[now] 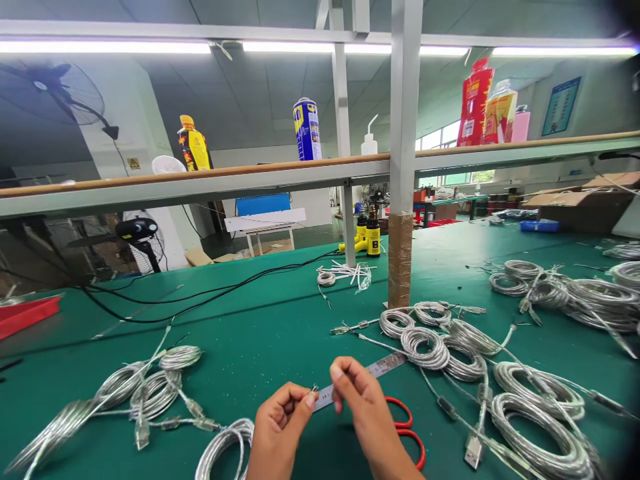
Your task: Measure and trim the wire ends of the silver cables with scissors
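One green table [270,333]; silver cable coils [425,348], too overlapped to count, either side of one steel ruler [387,365]. Apart, beside the ruler: one right hand [364,403], curled, contents unclear; one left hand [283,420], pinched on one cable end [315,388] at the ruler's left tip.

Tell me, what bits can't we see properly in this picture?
- Head view: the scissors' blades, hidden by the right hand.
- Head view: the tiny bit in the left hand, too small to name.
- Head view: the rest of the red tray, cut off by the left edge.
- Head view: the poster's words, too small to read.
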A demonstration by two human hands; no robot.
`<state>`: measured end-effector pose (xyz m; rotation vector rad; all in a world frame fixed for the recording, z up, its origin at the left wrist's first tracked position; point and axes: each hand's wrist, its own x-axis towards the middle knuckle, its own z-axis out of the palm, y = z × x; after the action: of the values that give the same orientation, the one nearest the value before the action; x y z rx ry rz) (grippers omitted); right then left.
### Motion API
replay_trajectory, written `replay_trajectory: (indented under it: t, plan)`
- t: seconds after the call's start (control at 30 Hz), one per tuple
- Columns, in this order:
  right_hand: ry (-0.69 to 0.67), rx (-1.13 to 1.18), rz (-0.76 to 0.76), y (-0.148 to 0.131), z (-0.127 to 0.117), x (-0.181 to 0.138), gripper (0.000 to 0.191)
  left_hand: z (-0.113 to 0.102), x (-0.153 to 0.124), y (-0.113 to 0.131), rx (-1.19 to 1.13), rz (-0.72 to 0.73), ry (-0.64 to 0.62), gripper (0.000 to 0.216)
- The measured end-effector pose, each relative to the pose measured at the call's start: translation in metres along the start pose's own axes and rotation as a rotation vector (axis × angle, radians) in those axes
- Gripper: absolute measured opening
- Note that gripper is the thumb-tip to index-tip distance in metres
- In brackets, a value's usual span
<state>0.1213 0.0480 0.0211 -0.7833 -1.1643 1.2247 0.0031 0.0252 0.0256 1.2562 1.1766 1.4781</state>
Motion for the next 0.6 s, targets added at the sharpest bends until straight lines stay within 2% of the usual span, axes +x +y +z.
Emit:
replay_trajectory:
  t: [0.1,0.23,0.33,0.43,0.6]
  plan:
    - [0.236,0.003,-0.021,-0.001,-0.01,0.004,0.031,-0.002,0.001,0.0,-0.009,-0.036,0.003,0.033]
    - [0.471,0.098,0.135,0.014,-0.027,0.009,0.026,-0.001,0.0,-0.001,-0.016,-0.092,-0.017,0.038]
    - [0.583,0.199,0.222,0.026,-0.036,0.012,0.026,0.0,0.0,-0.001,-0.01,-0.107,-0.03,0.039]
    - [0.542,0.152,0.183,0.026,-0.033,0.012,0.025,0.0,0.0,-0.002,-0.012,-0.092,-0.036,0.038]
    - [0.193,0.053,0.074,0.017,-0.011,0.007,0.032,-0.001,0.001,-0.003,-0.035,-0.074,-0.028,0.035]
